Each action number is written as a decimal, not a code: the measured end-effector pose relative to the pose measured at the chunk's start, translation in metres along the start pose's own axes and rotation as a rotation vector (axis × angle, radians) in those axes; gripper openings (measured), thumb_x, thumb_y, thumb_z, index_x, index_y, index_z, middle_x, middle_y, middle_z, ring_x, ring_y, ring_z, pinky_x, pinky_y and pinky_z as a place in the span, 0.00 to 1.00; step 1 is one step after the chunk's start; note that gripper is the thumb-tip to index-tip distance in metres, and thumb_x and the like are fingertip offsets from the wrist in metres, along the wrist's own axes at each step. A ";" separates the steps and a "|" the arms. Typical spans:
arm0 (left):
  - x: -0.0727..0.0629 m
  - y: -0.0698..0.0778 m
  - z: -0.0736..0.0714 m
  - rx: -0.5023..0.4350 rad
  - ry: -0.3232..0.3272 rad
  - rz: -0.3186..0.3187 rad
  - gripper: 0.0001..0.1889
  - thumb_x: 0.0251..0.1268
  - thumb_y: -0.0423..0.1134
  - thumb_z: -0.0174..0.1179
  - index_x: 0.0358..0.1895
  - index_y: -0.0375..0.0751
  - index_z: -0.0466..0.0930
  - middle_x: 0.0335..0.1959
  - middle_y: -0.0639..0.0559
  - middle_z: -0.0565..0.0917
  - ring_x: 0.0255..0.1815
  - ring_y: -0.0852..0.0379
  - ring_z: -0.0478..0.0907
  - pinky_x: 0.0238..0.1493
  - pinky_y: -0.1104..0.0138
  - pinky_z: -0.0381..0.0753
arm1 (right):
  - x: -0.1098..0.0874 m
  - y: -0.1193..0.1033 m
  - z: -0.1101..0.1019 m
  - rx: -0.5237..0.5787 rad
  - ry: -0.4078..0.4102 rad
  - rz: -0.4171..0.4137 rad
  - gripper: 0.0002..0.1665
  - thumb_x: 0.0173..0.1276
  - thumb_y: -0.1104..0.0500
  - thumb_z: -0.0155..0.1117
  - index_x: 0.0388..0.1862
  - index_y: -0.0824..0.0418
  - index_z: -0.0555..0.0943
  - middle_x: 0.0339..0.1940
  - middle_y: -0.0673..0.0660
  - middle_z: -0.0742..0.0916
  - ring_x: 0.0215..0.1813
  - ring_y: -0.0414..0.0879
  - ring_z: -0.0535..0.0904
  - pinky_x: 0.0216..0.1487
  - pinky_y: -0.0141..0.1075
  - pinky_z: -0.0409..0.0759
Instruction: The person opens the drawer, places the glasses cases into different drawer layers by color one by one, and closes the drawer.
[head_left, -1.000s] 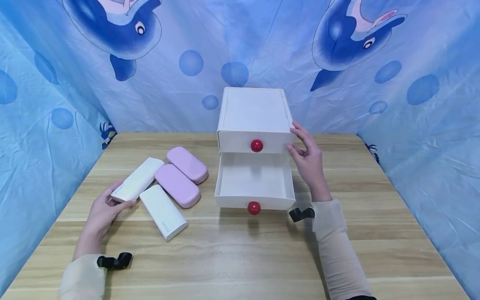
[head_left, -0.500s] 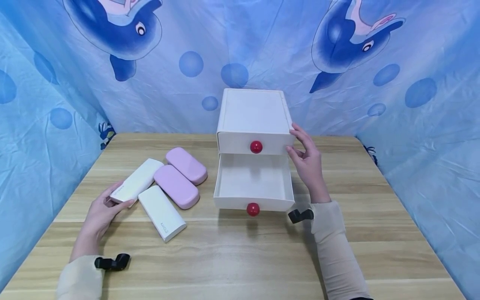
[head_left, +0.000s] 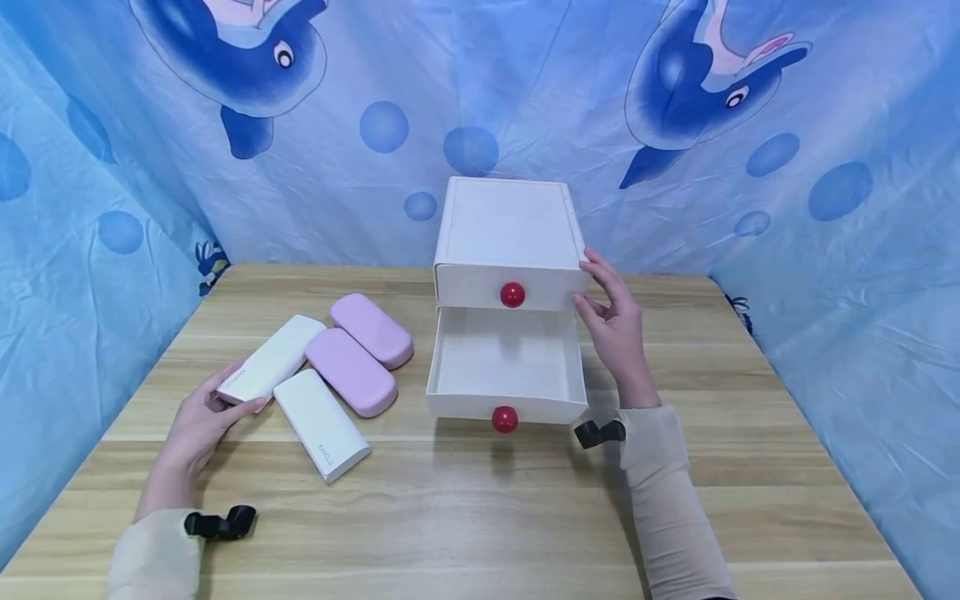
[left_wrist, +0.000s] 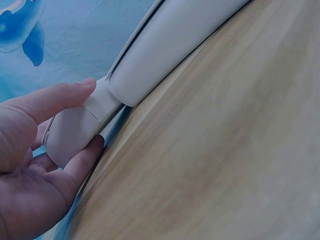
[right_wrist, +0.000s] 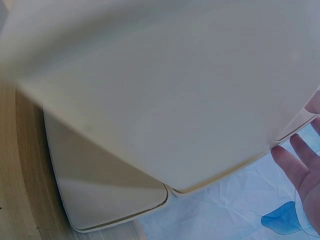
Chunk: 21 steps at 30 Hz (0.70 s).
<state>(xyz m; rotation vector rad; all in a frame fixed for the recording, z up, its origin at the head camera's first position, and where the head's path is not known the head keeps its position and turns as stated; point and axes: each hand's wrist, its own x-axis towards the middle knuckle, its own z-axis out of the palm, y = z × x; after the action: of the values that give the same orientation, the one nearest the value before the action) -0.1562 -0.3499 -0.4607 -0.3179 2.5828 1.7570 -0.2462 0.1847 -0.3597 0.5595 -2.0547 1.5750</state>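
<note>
My left hand (head_left: pixel 201 423) holds the near end of a white glasses case (head_left: pixel 273 358), which lies slantwise at the left of the table. In the left wrist view, the thumb is on one face of the glasses case (left_wrist: pixel 75 131) and fingers bend around its other side. A second white glasses case (head_left: pixel 321 425) and two lavender glasses cases (head_left: pixel 352 372) lie just to its right. My right hand (head_left: pixel 617 329) touches the front right corner of a white drawer cabinet (head_left: pixel 510 221), fingers spread along its side. The cabinet's lower drawer (head_left: pixel 507 358) is pulled out, with nothing inside.
The upper drawer (head_left: pixel 468 285) is closed and carries a red round knob (head_left: pixel 512 294). Another red knob (head_left: pixel 505 419) juts from the lower drawer. Behind the wooden table (head_left: pixel 450 525) hangs a blue curtain (head_left: pixel 525 83) with dolphins.
</note>
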 end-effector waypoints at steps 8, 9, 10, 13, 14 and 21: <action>0.001 -0.003 -0.002 -0.115 0.041 0.019 0.43 0.60 0.38 0.67 0.76 0.53 0.54 0.69 0.60 0.67 0.57 0.79 0.67 0.45 0.91 0.68 | 0.000 0.001 0.000 0.003 -0.004 -0.013 0.26 0.67 0.65 0.63 0.64 0.62 0.74 0.73 0.48 0.71 0.72 0.47 0.68 0.53 0.24 0.79; 0.000 -0.003 -0.003 -0.147 0.050 0.026 0.42 0.60 0.36 0.68 0.76 0.53 0.55 0.63 0.64 0.70 0.52 0.81 0.68 0.44 0.90 0.69 | 0.000 0.001 0.001 0.003 -0.004 -0.014 0.26 0.67 0.65 0.63 0.64 0.62 0.74 0.73 0.47 0.71 0.72 0.47 0.68 0.53 0.24 0.80; 0.000 -0.004 -0.004 -0.189 0.057 0.032 0.42 0.59 0.35 0.68 0.75 0.52 0.57 0.58 0.68 0.72 0.48 0.83 0.69 0.43 0.90 0.70 | 0.001 0.002 0.001 0.002 -0.005 -0.014 0.26 0.67 0.65 0.63 0.64 0.62 0.74 0.73 0.47 0.71 0.72 0.46 0.68 0.53 0.24 0.80; 0.001 -0.005 -0.005 -0.277 0.064 0.042 0.41 0.57 0.32 0.69 0.74 0.51 0.59 0.49 0.73 0.72 0.43 0.83 0.71 0.42 0.90 0.73 | 0.000 0.002 0.001 0.001 -0.004 -0.011 0.26 0.67 0.64 0.63 0.64 0.61 0.74 0.73 0.46 0.72 0.72 0.46 0.68 0.53 0.24 0.80; 0.002 -0.005 -0.005 -0.288 0.065 0.041 0.41 0.57 0.32 0.69 0.74 0.51 0.59 0.50 0.72 0.72 0.43 0.83 0.71 0.42 0.90 0.73 | 0.000 0.002 0.001 -0.001 -0.005 -0.009 0.26 0.67 0.64 0.63 0.64 0.61 0.74 0.73 0.46 0.71 0.72 0.46 0.68 0.53 0.24 0.80; 0.003 -0.007 -0.004 -0.357 0.106 -0.032 0.42 0.56 0.35 0.70 0.74 0.54 0.60 0.68 0.63 0.68 0.54 0.79 0.70 0.43 0.89 0.74 | 0.000 0.003 0.000 -0.005 -0.005 0.006 0.25 0.68 0.63 0.63 0.64 0.61 0.74 0.73 0.47 0.71 0.73 0.47 0.68 0.53 0.23 0.79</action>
<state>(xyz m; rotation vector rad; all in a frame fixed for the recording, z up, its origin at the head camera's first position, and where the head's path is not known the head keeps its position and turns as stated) -0.1574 -0.3567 -0.4662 -0.4614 2.2987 2.2432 -0.2478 0.1854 -0.3616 0.5567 -2.0652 1.5722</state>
